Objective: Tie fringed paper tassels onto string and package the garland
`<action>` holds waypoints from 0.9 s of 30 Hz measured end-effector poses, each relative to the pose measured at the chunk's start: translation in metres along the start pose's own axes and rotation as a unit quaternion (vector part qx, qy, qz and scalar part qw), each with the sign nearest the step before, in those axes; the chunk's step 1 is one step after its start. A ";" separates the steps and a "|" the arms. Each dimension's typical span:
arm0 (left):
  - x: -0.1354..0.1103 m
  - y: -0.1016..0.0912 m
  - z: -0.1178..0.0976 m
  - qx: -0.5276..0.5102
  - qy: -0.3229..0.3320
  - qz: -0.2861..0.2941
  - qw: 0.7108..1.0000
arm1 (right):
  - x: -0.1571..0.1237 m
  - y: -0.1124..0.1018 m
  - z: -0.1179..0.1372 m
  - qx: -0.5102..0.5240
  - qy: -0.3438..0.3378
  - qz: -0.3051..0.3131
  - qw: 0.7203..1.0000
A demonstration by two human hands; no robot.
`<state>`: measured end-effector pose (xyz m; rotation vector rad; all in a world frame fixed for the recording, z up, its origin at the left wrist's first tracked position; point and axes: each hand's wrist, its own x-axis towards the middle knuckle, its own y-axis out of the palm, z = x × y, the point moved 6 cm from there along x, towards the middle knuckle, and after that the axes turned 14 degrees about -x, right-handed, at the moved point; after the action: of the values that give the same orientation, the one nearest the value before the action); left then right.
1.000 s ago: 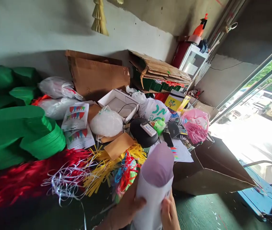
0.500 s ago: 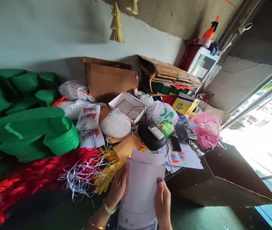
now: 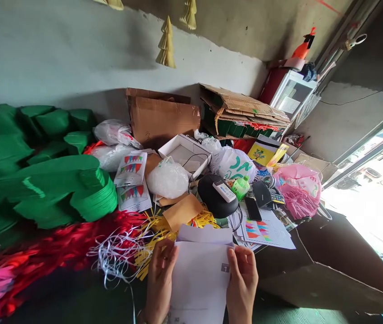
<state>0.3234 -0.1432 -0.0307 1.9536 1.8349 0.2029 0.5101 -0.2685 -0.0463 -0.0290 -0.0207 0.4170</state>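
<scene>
A white paper envelope or folded sheet [image 3: 200, 279], with a small dark printed square near its right edge, is held upright at the bottom centre. A second edge of paper or flap sticks up along its top. My left hand [image 3: 160, 276] pinches the left edge near the top. On the opposite side my right hand [image 3: 243, 279] grips the right edge, thumb on the front. Just beyond lie yellow paper strips [image 3: 158, 225], a brown paper piece [image 3: 183, 211] and a black rounded case [image 3: 211, 198] with a white remote-like device [image 3: 224, 191] on it.
Stacked green cut shapes [image 3: 50, 189] and red strips [image 3: 70, 247] fill the left. White ribbon [image 3: 113, 261] lies tangled nearby. Behind are an open white box [image 3: 174, 148], cardboard [image 3: 167, 119] and plastic bags [image 3: 167, 177]. Printed sheets [image 3: 279, 231], a phone [image 3: 252, 209] and a pink bundle [image 3: 297, 189] sit right.
Both hands have slid up to the paper's top corners, and the paper sits a little lower in view. The view has shifted, so the surroundings appear further right and down.
</scene>
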 end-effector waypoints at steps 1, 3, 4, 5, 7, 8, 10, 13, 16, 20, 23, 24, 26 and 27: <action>-0.001 0.000 0.001 -0.005 -0.004 0.000 1.000 | -0.001 -0.001 -0.003 0.020 0.013 -0.007 1.000; -0.002 0.000 0.003 -0.012 -0.009 0.007 1.000 | -0.003 -0.004 -0.006 0.045 0.023 -0.024 0.998; -0.002 -0.001 0.004 -0.014 -0.011 0.012 1.000 | -0.003 -0.005 -0.007 0.054 0.024 -0.030 0.998; -0.001 -0.002 0.005 -0.015 -0.013 0.016 1.000 | -0.003 -0.006 -0.006 0.063 0.024 -0.032 0.997; 0.001 -0.007 0.008 -0.030 -0.021 0.014 0.999 | -0.002 -0.006 -0.004 0.086 0.026 -0.029 0.996; 0.003 -0.010 0.010 -0.042 -0.031 0.015 0.999 | 0.000 -0.005 -0.002 0.099 0.031 -0.020 0.994; 0.007 -0.012 0.012 -0.057 -0.052 0.028 0.997 | 0.002 -0.002 0.000 0.118 0.052 0.008 0.992; 0.014 -0.008 0.009 -0.030 -0.069 0.070 0.995 | 0.002 0.002 0.004 0.108 0.073 0.034 0.991; 0.015 0.004 0.001 -0.005 -0.101 0.127 0.987 | 0.000 0.002 0.013 0.049 0.017 0.023 0.998; 0.006 0.015 -0.009 -0.003 -0.155 0.160 0.975 | -0.011 0.002 0.040 -0.156 -0.209 -0.047 0.964; 0.000 0.016 -0.013 -0.005 -0.165 0.154 0.974 | -0.032 0.013 0.062 -0.289 -0.418 -0.081 0.857; -0.001 0.016 -0.014 -0.005 -0.167 0.156 0.973 | -0.037 0.018 0.065 -0.302 -0.460 -0.064 0.833; -0.004 0.016 -0.014 -0.004 -0.167 0.163 0.972 | -0.041 0.026 0.069 -0.303 -0.496 -0.017 0.814; -0.005 0.015 -0.014 -0.003 -0.162 0.162 0.974 | -0.042 0.028 0.070 -0.296 -0.501 0.000 0.813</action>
<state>0.3304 -0.1451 -0.0107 2.1277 1.3075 -0.0124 0.4587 -0.2582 0.0226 -0.4262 -1.2066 0.3710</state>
